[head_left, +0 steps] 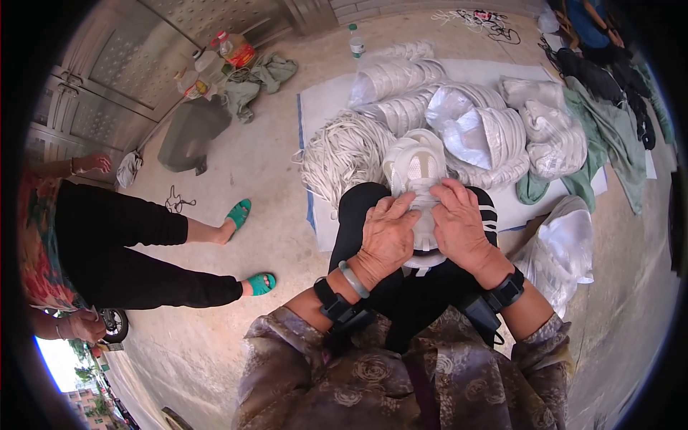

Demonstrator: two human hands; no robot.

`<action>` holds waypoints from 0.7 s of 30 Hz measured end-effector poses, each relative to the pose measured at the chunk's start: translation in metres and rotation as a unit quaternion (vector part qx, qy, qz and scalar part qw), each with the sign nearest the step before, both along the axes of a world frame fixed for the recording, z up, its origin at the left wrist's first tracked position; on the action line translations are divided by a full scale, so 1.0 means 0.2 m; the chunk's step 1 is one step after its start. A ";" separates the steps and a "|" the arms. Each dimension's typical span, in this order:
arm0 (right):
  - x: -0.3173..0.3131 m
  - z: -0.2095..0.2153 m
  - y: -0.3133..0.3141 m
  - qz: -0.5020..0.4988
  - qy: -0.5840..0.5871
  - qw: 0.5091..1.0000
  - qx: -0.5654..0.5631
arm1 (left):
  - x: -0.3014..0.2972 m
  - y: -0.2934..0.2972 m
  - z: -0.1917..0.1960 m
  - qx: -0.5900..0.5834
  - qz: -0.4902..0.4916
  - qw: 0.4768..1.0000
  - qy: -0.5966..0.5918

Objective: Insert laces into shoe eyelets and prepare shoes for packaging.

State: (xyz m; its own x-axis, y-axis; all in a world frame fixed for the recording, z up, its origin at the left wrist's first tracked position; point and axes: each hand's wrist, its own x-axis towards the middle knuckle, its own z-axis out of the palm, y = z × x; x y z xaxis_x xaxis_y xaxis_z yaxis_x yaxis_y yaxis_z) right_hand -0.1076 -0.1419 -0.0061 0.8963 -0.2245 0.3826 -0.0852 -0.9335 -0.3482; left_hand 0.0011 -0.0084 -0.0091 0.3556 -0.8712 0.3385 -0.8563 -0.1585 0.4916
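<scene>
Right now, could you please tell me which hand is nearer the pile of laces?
Left: the left hand is on the shoe, right of the laces; the right hand is farther right, also on it.

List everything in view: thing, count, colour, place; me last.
Shoe upper: at least 1, whitish, centre
Lace bundle: 1, cream, left
Wrapped stacks: several, white, centre and right
Sheet: 1, white, beneath most
Cloths: several, green, right and upper left
Bottles: several, mostly clear, top and left
Cords: several, white and black, top
Metal panels: several, grey, upper left
Slippers: 2, green, left
Other people: 2, multicoloured and blue tops, left and upper right
Wrist straps: 2, black, forearms
Left hand, right hand: 1 each, bare, on upper
</scene>
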 end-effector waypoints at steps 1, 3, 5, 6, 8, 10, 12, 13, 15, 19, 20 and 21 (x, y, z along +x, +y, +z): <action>0.00 0.00 -0.01 0.006 0.022 0.999 0.024 | 0.00 0.00 0.00 0.003 0.000 1.000 0.001; 0.00 -0.02 -0.03 0.012 0.015 0.999 0.049 | 0.00 0.00 0.00 0.005 -0.001 1.000 0.002; -0.01 -0.04 -0.04 0.013 0.011 0.997 0.077 | 0.01 0.01 -0.01 0.005 -0.009 1.000 0.010; 0.00 -0.05 -0.05 0.015 -0.001 0.994 0.107 | 0.01 0.01 -0.01 0.006 -0.009 1.000 0.011; 0.01 -0.08 -0.06 0.017 -0.014 0.990 0.137 | 0.02 0.01 -0.01 0.000 -0.020 0.999 0.030; 0.03 -0.11 -0.07 0.020 -0.033 0.981 0.188 | 0.02 0.01 -0.02 0.004 -0.027 0.999 0.032; 0.04 -0.11 -0.07 0.019 -0.033 0.983 0.179 | 0.02 0.00 -0.02 0.006 -0.032 0.999 0.035; 0.03 -0.11 -0.07 0.013 -0.030 0.984 0.176 | 0.02 0.00 -0.03 0.007 -0.029 0.999 0.038; 0.01 -0.09 -0.06 0.002 -0.023 0.991 0.134 | 0.02 0.00 -0.03 0.008 -0.026 0.999 0.038; -0.05 -0.04 -0.05 -0.019 0.007 0.998 0.053 | 0.02 -0.01 -0.03 0.009 -0.020 0.999 0.038; -0.06 -0.03 -0.04 -0.019 0.005 0.998 0.054 | 0.02 -0.01 -0.03 0.006 -0.018 0.999 0.044; -0.07 -0.03 -0.04 -0.017 0.008 0.999 0.037 | 0.02 -0.02 -0.03 0.011 -0.022 0.999 0.042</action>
State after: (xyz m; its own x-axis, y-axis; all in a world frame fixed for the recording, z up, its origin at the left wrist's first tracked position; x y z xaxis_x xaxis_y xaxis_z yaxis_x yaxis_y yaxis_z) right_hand -0.1208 -0.1494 -0.0114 0.8934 -0.2822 0.3497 -0.1221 -0.9014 -0.4155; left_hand 0.0055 -0.0114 -0.0143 0.3436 -0.8932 0.2900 -0.8182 -0.1331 0.5594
